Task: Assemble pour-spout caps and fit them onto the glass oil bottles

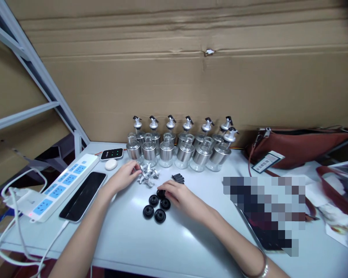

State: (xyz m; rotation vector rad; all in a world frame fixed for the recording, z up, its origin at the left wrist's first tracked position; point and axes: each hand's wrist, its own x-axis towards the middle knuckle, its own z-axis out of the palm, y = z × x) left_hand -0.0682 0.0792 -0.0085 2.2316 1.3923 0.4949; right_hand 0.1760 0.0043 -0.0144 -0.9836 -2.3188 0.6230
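My left hand (pixel 124 176) is at the left side of a small pile of silver metal spout pieces (pixel 147 175), its fingers curled at the pile's edge. Whether a piece is between those fingertips I cannot make out. Over the farthest of several round black stoppers (pixel 160 215) hovers my right hand (pixel 176 195), fingers bent down and partly hiding that stopper. Just beyond it lies a bunch of short black tubes (pixel 178 178). Behind, glass bottles with steel sleeves (pixel 166 150) stand upright in two rows; the front ones are mostly uncapped, and the back ones carry pour spouts (pixel 188 122).
On the left lie a power strip (pixel 65 185) with white cables, a black-screened phone (pixel 84 197), a small black device (pixel 112 154) and a white round case (pixel 110 164). To the right are a brown leather bag (pixel 301 146) and a blurred-out tablet (pixel 266 227). Cardboard (pixel 174 85) walls the back.
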